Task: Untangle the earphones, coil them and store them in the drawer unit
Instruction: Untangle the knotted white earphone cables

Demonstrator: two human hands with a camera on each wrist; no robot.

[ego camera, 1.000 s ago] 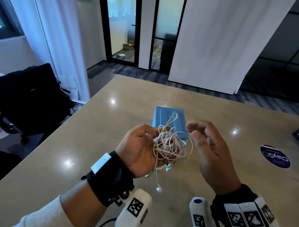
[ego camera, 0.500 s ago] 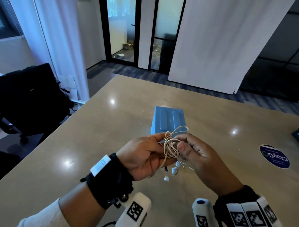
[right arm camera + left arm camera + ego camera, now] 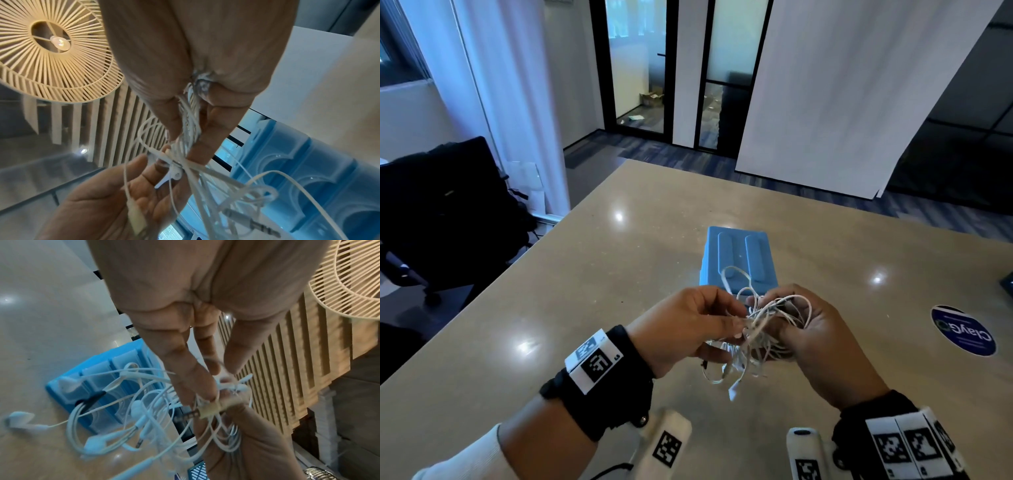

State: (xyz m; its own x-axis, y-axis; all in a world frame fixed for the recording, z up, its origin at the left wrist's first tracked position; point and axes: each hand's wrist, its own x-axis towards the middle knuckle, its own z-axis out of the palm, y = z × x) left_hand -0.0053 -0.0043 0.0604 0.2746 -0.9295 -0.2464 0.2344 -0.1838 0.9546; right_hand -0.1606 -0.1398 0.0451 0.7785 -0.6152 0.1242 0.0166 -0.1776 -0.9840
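Observation:
A tangle of white earphones (image 3: 760,329) hangs between both hands above the tan table (image 3: 619,291). My right hand (image 3: 779,320) grips a bunch of cord loops; the right wrist view shows the strands (image 3: 190,128) clamped between its thumb and fingers. My left hand (image 3: 738,318) pinches strands at the knot, seen close in the left wrist view (image 3: 207,396). Earbuds (image 3: 96,443) and a jack plug (image 3: 252,225) dangle below. The blue drawer unit (image 3: 739,253) stands on the table just beyond the hands, and its clear drawer fronts (image 3: 107,399) look closed.
A round blue sticker (image 3: 962,330) lies on the table at the right. A dark object (image 3: 1008,282) pokes in at the right edge. A black chair (image 3: 448,205) stands off the table's left side.
A second ago my left hand alone held the tangle and my right hand hovered open beside it. The right hand has closed on the loops, and the left now pinches strands at the knot.

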